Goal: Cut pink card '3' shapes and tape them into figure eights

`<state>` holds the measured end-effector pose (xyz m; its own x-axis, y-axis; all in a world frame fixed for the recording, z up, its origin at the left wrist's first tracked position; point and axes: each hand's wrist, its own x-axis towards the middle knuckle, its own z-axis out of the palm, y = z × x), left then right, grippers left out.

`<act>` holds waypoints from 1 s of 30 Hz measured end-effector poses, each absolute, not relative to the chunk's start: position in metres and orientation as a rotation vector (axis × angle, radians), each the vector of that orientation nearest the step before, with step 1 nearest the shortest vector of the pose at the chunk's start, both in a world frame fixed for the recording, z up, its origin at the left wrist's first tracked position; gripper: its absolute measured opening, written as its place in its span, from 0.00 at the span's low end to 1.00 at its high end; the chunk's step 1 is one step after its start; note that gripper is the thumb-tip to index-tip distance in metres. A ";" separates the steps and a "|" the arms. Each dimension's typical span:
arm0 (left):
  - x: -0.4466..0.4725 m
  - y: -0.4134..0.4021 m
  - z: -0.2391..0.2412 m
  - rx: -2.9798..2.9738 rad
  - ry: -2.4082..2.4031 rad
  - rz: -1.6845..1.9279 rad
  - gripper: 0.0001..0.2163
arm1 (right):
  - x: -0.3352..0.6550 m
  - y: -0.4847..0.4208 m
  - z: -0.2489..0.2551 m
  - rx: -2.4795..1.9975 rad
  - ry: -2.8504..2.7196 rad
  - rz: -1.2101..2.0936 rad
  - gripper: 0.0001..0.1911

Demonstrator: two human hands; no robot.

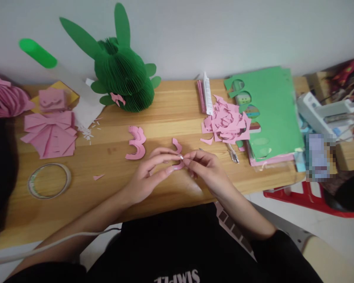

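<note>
A pink curved paper cutout (177, 144), shaped like a 3, lies on the table between my hands. My left hand (149, 171) holds it, thumb and index fingertips on it with a gap between them. Over its middle, my right hand (205, 167) is closed, thumb and finger pinched at a small white bit (181, 157), perhaps tape. Fingers cover part of the cutout. Left of them sits a stack of matching pink cutouts (136, 142).
A green paper honeycomb rabbit (120, 74) stands behind. Pink scraps (227, 120), a glue tube (207, 94) and green sheets (275, 114) lie to the right. On the left are a tape roll (68, 179), a folded pink paper dress (51, 135) and white slivers (87, 131).
</note>
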<state>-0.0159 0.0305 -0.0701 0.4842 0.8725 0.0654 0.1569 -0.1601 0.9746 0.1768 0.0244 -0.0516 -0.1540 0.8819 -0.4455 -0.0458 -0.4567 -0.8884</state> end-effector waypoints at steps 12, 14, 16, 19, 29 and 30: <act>-0.017 0.030 -0.081 2.257 1.073 0.795 0.13 | 0.187 0.042 -0.062 -1.526 -1.325 1.542 0.09; -0.015 0.035 -0.088 2.410 1.141 0.745 0.12 | 0.190 0.054 -0.066 -1.628 -1.447 1.412 0.08; -0.014 0.041 -0.095 2.492 1.142 0.687 0.13 | 0.190 0.065 -0.068 -1.696 -1.518 1.335 0.06; -0.013 0.046 -0.101 2.547 1.079 0.616 0.16 | 0.185 0.074 -0.073 -1.717 -1.575 1.317 0.05; -0.014 0.049 -0.109 2.517 1.055 0.471 0.19 | 0.172 0.076 -0.087 -1.792 -1.657 1.286 0.07; -0.014 0.049 -0.109 2.513 1.058 0.464 0.19 | 0.172 0.076 -0.087 -1.802 -1.660 1.280 0.07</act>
<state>-0.0143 0.0488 -0.1089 0.6634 0.7322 0.1540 0.6090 -0.6479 0.4575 0.1720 0.0756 -0.0871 -0.1096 0.9259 -0.3616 0.5849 -0.2340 -0.7766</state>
